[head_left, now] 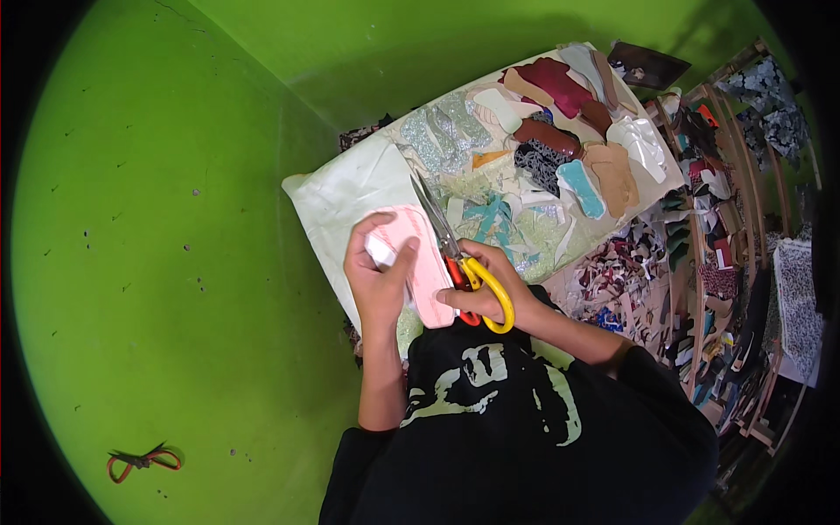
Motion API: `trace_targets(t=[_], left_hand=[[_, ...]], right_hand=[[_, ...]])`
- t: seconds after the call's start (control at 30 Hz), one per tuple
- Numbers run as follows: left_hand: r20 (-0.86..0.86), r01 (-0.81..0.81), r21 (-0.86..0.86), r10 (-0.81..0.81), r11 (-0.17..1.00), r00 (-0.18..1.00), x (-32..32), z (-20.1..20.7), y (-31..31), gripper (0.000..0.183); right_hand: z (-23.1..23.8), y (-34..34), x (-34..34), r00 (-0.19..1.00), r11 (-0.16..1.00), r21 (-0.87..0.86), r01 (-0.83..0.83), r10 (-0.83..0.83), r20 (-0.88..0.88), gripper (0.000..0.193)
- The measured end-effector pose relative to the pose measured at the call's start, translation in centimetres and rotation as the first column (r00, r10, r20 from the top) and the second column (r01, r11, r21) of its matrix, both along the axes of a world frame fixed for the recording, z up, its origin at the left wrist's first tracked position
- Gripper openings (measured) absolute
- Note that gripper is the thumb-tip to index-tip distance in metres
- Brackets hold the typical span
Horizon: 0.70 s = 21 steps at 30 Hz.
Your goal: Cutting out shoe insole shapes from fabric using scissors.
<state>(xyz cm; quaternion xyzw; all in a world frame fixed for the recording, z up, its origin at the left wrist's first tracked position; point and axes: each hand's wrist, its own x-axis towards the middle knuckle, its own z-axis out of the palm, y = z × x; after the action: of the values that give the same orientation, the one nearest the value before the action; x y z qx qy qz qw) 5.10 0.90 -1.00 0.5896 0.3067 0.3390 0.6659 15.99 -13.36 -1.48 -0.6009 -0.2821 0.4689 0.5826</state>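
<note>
Between both hands is a pink sole-shaped piece (pixel 422 262) with a white layer showing at its left side. My left hand (pixel 381 267) grips its upper part, fingers curled round the edge and thumb across the face. My right hand (pixel 490 271) holds scissors (pixel 439 214) with yellow and red handles, and its thumb rests on the lower end of the pink piece. The metal blades point up and away, along the piece's right side; they look nearly closed. Some right-hand fingers are hidden behind the handles.
A pale cloth-covered table (pixel 341 192) carries several cut sole shapes, among them a turquoise one (pixel 582 188) and a maroon one (pixel 556 85), with loose scraps. Beyond its right edge lie a scrap heap (pixel 612 271) and crowded shelves. Red-handled scissors (pixel 144 459) are at the green wall, lower left.
</note>
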Motion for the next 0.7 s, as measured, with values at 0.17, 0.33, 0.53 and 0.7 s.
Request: trace_targets(t=[0.17,0.33,0.53,0.7], left_hand=[[0.083,-0.19,0.132,0.181,0.973,0.98,0.2,-0.9,0.5,0.048],[0.048,-0.192,0.112,0.188,0.975,0.981,-1.5,-1.0,1.8,0.053],[-0.186,0.458,-0.267,-0.512,0.848,0.839,-3.7,-1.1,2.4,0.054],[-0.128,0.518,-0.318,-0.577,0.794,0.807,-3.6,-1.5,1.7,0.051]], right_hand=[[-0.1,-0.5,0.1,0.997,0.999,-0.036,0.028,-0.025,0.068,0.042],[-1.2,-1.3,1.8,0.981,0.984,0.045,0.175,-0.178,0.073,0.039],[-1.7,-1.7,4.6,0.929,0.926,0.109,0.36,-0.366,0.044,0.039],[-0.9,-1.5,5.2,0.914,0.917,0.143,0.372,-0.389,0.119,0.039]])
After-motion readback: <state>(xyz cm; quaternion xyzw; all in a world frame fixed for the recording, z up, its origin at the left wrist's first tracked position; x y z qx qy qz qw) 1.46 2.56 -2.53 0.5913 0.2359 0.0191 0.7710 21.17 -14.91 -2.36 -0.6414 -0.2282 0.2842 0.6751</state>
